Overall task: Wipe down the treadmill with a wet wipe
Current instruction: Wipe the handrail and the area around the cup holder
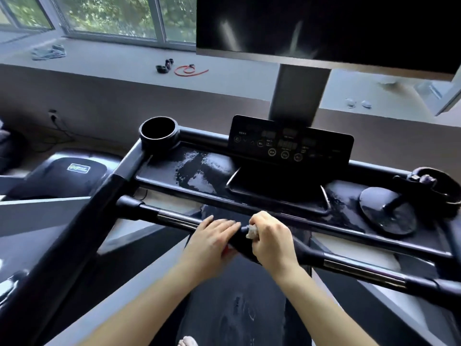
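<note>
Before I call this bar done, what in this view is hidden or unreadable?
Head view throughout.
The wet wipe: mostly buried in the right hand; only a crumpled tip shows.
The handlebar: the stretch under both hands is covered.
The left hand: motion-blurred; the red bit beneath it is unidentifiable.
The control panel: labels too small and dim.
The screen: cut off by top and right edges.

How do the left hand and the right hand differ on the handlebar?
The left hand lies flat, fingers straight, on the handlebar; the right hand is curled round it. The right hand clutches the wet wipe against the bar; the left hand's straight fingers grip nothing. Both rest on the bar's dark middle section.
</note>
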A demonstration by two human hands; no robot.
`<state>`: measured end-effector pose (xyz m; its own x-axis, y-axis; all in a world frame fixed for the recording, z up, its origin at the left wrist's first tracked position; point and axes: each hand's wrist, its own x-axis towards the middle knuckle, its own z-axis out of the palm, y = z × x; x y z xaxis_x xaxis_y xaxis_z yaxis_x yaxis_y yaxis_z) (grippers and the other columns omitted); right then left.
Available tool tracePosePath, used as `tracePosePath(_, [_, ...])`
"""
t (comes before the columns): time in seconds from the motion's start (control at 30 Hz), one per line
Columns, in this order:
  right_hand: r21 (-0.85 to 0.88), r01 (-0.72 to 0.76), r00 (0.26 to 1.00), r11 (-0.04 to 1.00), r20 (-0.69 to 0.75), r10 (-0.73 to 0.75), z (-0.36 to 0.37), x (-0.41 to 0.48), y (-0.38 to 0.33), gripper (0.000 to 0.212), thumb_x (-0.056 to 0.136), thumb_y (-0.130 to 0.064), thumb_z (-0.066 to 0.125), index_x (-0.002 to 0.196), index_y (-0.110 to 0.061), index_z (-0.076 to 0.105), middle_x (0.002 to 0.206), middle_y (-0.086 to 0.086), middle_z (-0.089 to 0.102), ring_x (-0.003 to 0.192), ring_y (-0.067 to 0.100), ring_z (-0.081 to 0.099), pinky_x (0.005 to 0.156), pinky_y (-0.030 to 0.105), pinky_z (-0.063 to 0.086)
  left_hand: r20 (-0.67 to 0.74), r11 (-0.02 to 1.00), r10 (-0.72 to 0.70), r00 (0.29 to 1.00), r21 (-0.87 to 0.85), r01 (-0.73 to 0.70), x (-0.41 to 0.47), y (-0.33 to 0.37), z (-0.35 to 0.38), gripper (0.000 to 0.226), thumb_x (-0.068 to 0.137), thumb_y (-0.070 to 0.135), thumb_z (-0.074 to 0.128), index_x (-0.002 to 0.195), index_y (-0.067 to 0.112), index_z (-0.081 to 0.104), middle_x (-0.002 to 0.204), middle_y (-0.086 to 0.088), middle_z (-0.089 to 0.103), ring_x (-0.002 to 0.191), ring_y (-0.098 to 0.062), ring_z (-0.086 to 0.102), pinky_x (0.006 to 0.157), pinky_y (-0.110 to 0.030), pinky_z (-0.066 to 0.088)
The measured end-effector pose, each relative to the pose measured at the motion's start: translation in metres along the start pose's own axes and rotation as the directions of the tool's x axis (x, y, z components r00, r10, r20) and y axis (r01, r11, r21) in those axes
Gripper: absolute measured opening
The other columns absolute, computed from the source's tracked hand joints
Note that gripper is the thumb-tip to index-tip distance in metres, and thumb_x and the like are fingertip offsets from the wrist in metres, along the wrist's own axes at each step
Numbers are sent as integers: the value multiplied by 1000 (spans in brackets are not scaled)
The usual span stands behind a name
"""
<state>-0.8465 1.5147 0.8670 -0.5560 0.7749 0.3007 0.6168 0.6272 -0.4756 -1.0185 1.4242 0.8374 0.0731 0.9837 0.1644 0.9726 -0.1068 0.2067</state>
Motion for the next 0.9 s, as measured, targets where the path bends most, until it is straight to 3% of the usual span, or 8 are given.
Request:
tracePosePath(0.13, [-47,-9,984,999,176,17,2,-7,-3,19,79,-35,59,88,-19,61,89,-7,62,85,21,63,58,28,43,-18,997,6,1000,74,-5,-5,-5,-8,51,87,34,52,132,16,65,132,3,68,121,-16,63,108,-40,39])
tracePosePath(0.23, [-160,127,964,979,253,-84,-3,-34,-6,65,85,-58,51,127,-10,61,128,6,62,121,26,58,108,38,47,-28,1000,-9,1000,22,10,-1,-5,-10,50,77,34,62,122,15,73,122,3,73,111,-16,69,104,-33,38])
tracePosePath(0.3, [-293,111,983,950,172,-62,2,-42,-4,72,93,-55,39,139,-3,56,139,15,59,131,33,56,119,45,36,-43,999,-25,999,-30,23,1,-5,-10,48,75,33,64,118,15,75,118,4,75,107,-16,70,100,-29,40])
tracePosePath(0.47, [-216,-47,995,975,70,64,23,-13,-27,4,81,-24,62,84,-23,62,82,-5,63,79,21,60,80,39,55,-4,982,-50,999,-184,48,2,-15,-14,40,76,29,73,116,27,73,115,14,73,107,-13,68,95,-32,52])
tracePosePath(0.57, [-108,-120,986,987,101,131,33,2,-38,6,76,-22,61,73,-27,61,70,-7,64,67,22,61,65,33,54,12,956,-21,1000,-292,23,8,-19,-27,17,74,35,67,91,29,69,92,16,71,85,-10,64,76,-31,51])
tracePosePath(0.63, [-79,-85,991,993,97,92,33,3,-35,18,82,-21,44,76,-26,59,73,-7,64,70,21,60,69,36,53,3,950,-21,1000,-313,21,11,-25,-30,17,71,29,76,87,30,69,86,15,71,78,-9,63,72,-28,51])
tracePosePath(0.77, [-177,-85,996,981,-10,85,16,-27,-7,32,87,-18,41,103,-18,69,96,-7,68,91,20,62,88,34,53,-27,974,-34,999,-225,27,9,-30,-21,44,64,24,95,105,22,79,101,10,78,92,-16,73,84,-28,53])
tracePosePath(0.9, [-253,-475,872,843,-261,413,-4,-55,26,17,97,-18,51,90,-20,67,88,-2,70,84,22,63,91,43,54,-31,973,-30,999,-229,22,9,-29,-20,42,68,30,94,106,24,79,103,12,77,93,-17,73,85,-32,53])
